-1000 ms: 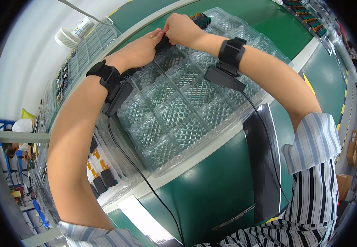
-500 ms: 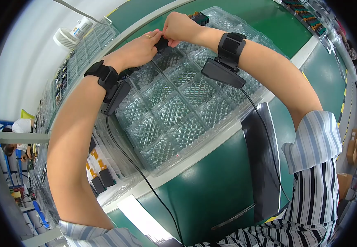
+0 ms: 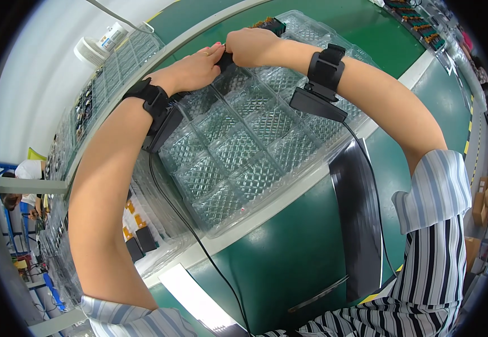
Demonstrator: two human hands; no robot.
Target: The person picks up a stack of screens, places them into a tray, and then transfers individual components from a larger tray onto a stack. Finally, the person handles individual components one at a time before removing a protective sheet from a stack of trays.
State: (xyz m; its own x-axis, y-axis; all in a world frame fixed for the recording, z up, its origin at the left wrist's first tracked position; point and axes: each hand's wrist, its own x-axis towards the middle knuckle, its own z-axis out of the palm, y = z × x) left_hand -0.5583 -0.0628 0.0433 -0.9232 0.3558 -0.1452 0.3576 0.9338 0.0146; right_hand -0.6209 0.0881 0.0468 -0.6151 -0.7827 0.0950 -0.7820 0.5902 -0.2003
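My left hand [image 3: 196,70] is at the far end of a clear plastic tray [image 3: 235,151] with several textured compartments. Its fingers close on a small flat black piece [image 3: 225,60], extending over the piece's far side. Against those fingertips, my right hand [image 3: 251,47] is closed with its knuckles up. It touches the black piece; whatever its fingers pinch is hidden. Just beyond the right hand, black parts with orange strips [image 3: 273,26] stand in the tray's far compartments. Each wrist wears a black strap with a dark box and cable.
A glossy dark sheet [image 3: 356,224] lies on the green table, right of the tray. White strips [image 3: 196,295] are near me. More black parts with orange tabs [image 3: 145,238] rest at the left. A white fan [image 3: 90,52] stands far left, and people work beyond.
My right hand has turned slightly and closed further over the black piece, its forearm shifting a little right. My left hand has moved slightly right and stays on the piece.
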